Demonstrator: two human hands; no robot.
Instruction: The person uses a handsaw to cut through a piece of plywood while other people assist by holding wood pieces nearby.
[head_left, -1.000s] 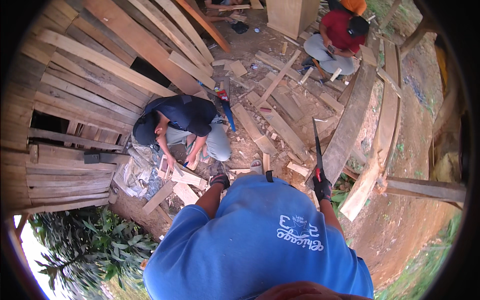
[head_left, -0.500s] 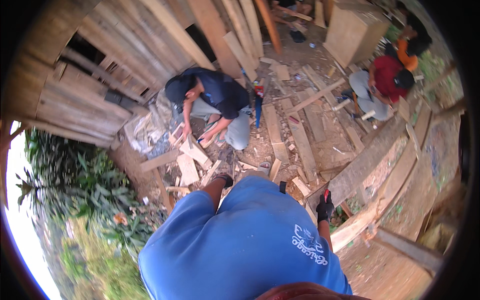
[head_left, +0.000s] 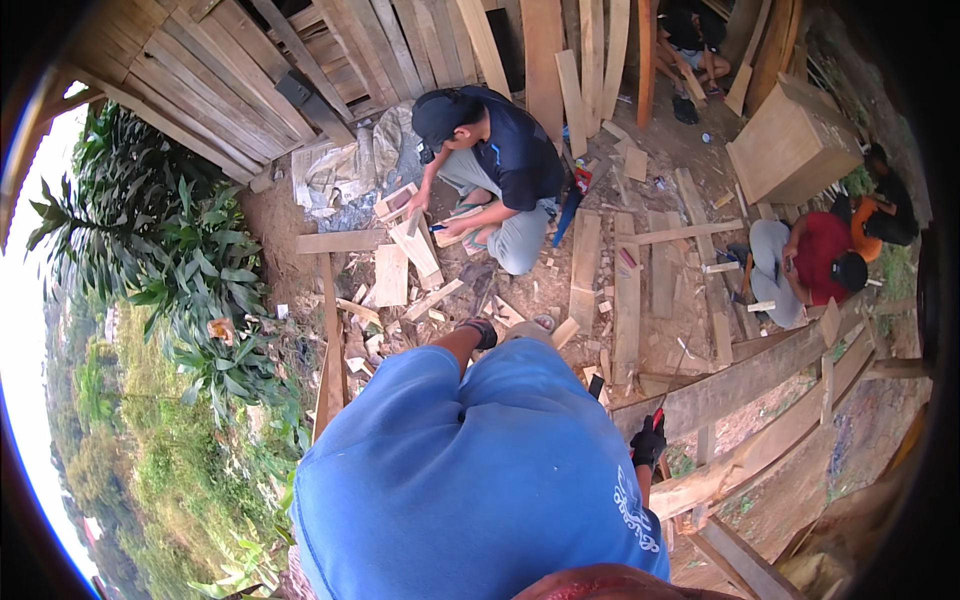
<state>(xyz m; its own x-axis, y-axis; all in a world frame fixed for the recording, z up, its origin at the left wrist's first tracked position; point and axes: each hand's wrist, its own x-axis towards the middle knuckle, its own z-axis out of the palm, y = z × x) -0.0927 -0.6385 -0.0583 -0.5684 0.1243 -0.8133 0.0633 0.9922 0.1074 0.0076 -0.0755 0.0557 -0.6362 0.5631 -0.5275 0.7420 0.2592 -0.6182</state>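
My right hand (head_left: 648,441), in a black glove, is closed around the red handle of a tool (head_left: 659,418) to the right of my body. A thin shaft seems to extend forward from it, but its tip and exact kind are unclear. My left hand (head_left: 484,332), in a dark glove, shows just beyond my blue shirt (head_left: 480,450), close to scattered wood offcuts (head_left: 435,299). Its fingers are too small and partly hidden to read.
Ahead crouches a person in a dark shirt (head_left: 515,150), hands on wood pieces, near a blue handsaw (head_left: 567,215). Long planks (head_left: 626,300) cover the ground. At right are a wooden fence rail (head_left: 740,370), a person in red (head_left: 828,255) and a wooden cabinet (head_left: 790,140). Plants (head_left: 200,270) grow left.
My view has swung leftward, so the crouching person, planks and cabinet appear farther right. My right hand still grips the red-handled tool, whose thin shaft now shows more.
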